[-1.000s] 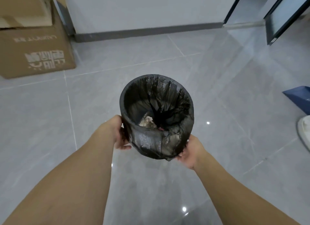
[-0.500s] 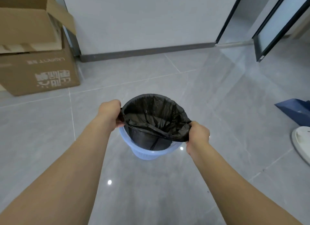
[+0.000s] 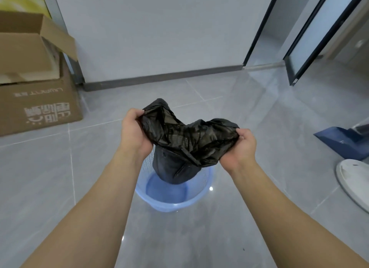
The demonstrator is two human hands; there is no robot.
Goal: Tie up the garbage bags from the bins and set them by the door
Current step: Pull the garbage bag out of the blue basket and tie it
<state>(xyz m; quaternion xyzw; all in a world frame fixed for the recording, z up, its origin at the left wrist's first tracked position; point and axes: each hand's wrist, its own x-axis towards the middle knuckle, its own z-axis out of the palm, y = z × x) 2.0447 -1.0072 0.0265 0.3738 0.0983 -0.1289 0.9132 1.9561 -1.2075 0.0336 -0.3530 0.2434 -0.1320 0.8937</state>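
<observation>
Bag: thin black plastic garbage bag, lifted almost clear of round light-blue plastic bin.
Left hand: fingers clamped on bag rim.
Right hand: fingers clamped on opposite rim.
Remaining: knot mouth; carry to door.

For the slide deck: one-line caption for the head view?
Both hands, left and right, lift black garbage bag from blue bin.
</observation>
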